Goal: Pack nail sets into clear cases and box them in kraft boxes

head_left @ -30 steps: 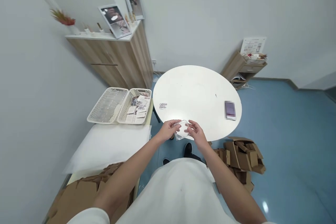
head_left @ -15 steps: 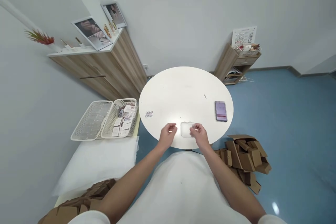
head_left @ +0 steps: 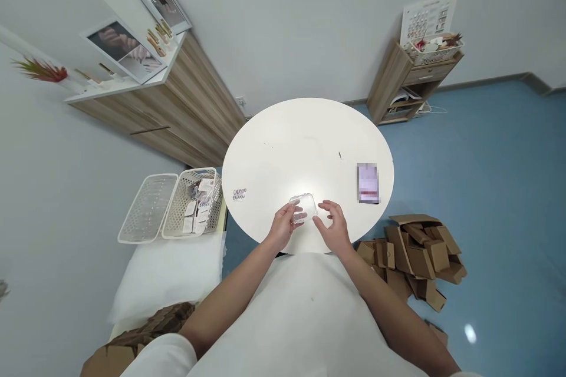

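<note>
A clear plastic box point(head_left: 308, 205) with rounded corners is tilted above the near part of the white oval table point(head_left: 292, 159). My left hand point(head_left: 283, 225) grips its left side, with the fingers showing through or across the clear plastic. Close by its right edge is my right hand point(head_left: 333, 225), thumb and fingers spread apart; whether the thumb tip touches the box I cannot tell. To the left on the tabletop lies a small set of press-on nails or similar little shiny pieces point(head_left: 239, 194) in two rows.
A blurred-out purple packet point(head_left: 368, 184) lies at the table's right. Left of the table stands a white basket point(head_left: 177, 230) of packets, beside another clear-looking basket point(head_left: 150, 209). Cardboard boxes point(head_left: 420, 256) are heaped on the floor at right. A wooden cabinet point(head_left: 198, 106) stands back left.
The clear box has gone from lying near my right hand to being lifted and tilted in my left hand. My right fingers have spread apart. The whole view has shifted slightly.
</note>
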Demonstrator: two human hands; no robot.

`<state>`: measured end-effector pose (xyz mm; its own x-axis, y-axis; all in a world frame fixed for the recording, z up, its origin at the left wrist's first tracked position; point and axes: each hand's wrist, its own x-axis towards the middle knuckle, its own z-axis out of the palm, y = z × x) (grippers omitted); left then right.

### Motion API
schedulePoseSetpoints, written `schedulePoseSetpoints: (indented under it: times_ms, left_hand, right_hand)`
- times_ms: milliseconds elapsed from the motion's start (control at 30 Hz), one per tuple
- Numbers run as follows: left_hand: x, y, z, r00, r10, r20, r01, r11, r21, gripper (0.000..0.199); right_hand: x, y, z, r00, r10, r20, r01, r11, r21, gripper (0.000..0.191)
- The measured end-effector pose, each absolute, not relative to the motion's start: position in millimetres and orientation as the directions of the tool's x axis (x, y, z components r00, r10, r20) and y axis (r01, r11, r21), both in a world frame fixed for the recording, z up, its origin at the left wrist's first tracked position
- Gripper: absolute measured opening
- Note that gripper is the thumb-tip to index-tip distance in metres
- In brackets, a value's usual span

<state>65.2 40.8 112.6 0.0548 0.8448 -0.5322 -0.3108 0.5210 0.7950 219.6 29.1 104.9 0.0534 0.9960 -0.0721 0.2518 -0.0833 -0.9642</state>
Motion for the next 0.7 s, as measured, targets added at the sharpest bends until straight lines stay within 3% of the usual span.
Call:
schedulePoseSetpoints:
  times_ms: [133,233,433,567,700]
  left_hand:
    - [64,47,116,0.164,0.819,-0.550,-0.309,0.572,0.760,0.040]
    - [63,51,114,0.199,0.805,-0.559,-0.280,0.593,0.755,0.040]
    - [50,52,107,0.065,0.875,-0.480,-0.127,0.485,0.866,0.053]
    - [40,45,113,0.159,0.943,-0.292,0.228,0.253,0.940,0.083]
    - [41,45,118,0.220,0.956,-0.194,0.382,0.099,0.919,0.097]
  right_hand:
    - [227,43,98,-0.019,0.939,-0.344,-0.049,-0.345,-0.937,0.034]
    - [226,47,101,-0.111,0.906,-0.408,-0.178,-0.422,-0.889,0.035]
    - [224,47,101,-0.035,0.907,-0.419,-0.189,-0.418,-0.889,0.035]
    - [229,49,99,-0.024,0.901,-0.433,-0.182,-0.430,-0.884,0.035]
    - [231,50,101,-0.066,0.901,-0.429,-0.182,-0.434,-0.882,0.033]
